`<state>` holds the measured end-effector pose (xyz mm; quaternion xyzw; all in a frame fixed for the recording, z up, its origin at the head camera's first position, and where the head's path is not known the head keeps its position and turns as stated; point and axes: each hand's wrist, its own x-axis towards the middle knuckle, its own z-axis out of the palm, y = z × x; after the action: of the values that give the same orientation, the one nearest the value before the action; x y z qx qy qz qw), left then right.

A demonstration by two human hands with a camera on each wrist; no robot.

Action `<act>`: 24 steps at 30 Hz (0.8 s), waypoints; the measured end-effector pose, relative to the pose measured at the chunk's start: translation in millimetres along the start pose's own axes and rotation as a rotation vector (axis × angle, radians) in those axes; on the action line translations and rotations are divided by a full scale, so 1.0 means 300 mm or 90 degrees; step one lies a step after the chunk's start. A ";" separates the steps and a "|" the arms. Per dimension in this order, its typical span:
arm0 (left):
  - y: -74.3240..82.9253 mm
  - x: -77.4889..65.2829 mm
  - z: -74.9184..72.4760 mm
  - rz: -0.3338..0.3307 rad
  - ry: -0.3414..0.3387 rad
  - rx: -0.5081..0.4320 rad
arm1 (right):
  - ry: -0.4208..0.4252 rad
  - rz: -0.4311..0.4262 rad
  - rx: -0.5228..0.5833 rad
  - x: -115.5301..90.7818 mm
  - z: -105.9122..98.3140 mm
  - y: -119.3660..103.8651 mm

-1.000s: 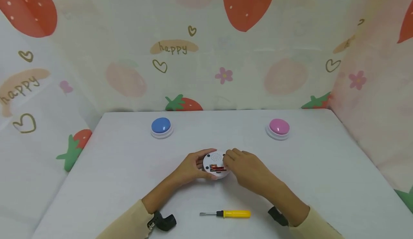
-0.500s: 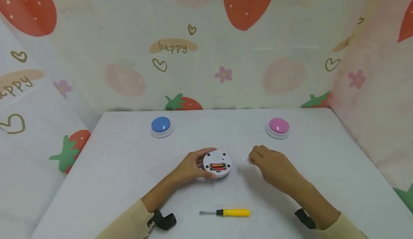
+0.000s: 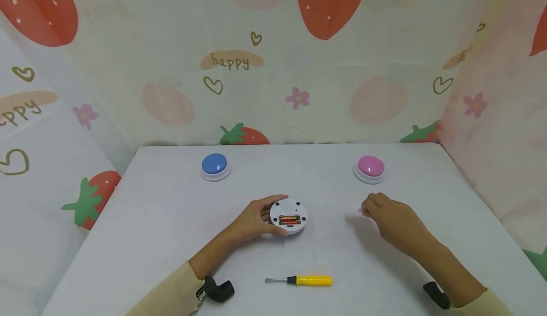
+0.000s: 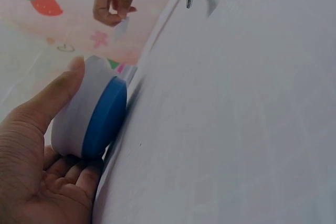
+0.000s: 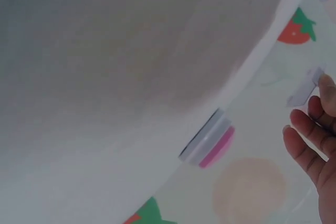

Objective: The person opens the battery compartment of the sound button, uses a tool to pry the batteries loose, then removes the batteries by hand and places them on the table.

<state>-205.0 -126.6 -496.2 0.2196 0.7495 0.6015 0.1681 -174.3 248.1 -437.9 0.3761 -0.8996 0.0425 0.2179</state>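
My left hand point(image 3: 254, 221) holds a round push button point(image 3: 288, 206) by its rim. It lies upside down, its underside with speaker holes and dark feet facing up. Two red and green batteries point(image 3: 289, 219) sit side by side in its uncovered compartment. In the left wrist view the blue dome point(image 4: 106, 116) of this button faces the table. To the right, over the table, my right hand point(image 3: 395, 220) pinches a thin white battery cover point(image 5: 305, 88) between thumb and fingers. That cover is mostly hidden by the fingers in the head view.
A blue push button point(image 3: 214, 164) stands at the back left of the white table point(image 3: 171, 202), and a pink one point(image 3: 370, 166) at the back right. A screwdriver point(image 3: 305, 281) with a yellow handle lies near the front. Behind hangs a strawberry-printed curtain point(image 3: 325, 69).
My right hand has come away from the button and moved right with the white battery cover, exposing both batteries. The left hand keeps its hold on the button.
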 end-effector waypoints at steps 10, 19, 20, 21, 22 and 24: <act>-0.002 0.002 -0.004 -0.010 -0.004 -0.008 | 0.037 -0.013 0.013 -0.062 -0.002 0.089; 0.000 0.002 -0.005 -0.020 -0.005 -0.008 | -0.032 0.035 0.006 -0.133 -0.020 0.169; -0.001 0.002 -0.006 -0.021 -0.006 -0.009 | -0.036 0.040 0.006 -0.140 -0.020 0.178; -0.001 0.002 -0.006 -0.021 -0.007 -0.010 | -0.039 0.042 0.006 -0.147 -0.019 0.186; -0.001 0.002 -0.007 -0.021 -0.007 -0.010 | -0.043 0.045 0.005 -0.154 -0.019 0.194; 0.000 0.001 -0.008 -0.024 -0.007 -0.011 | -0.049 0.048 0.003 -0.164 -0.016 0.207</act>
<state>-206.5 -128.4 -495.8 0.2073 0.7474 0.6033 0.1854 -185.0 325.9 -448.9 0.3439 -0.9207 0.0379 0.1803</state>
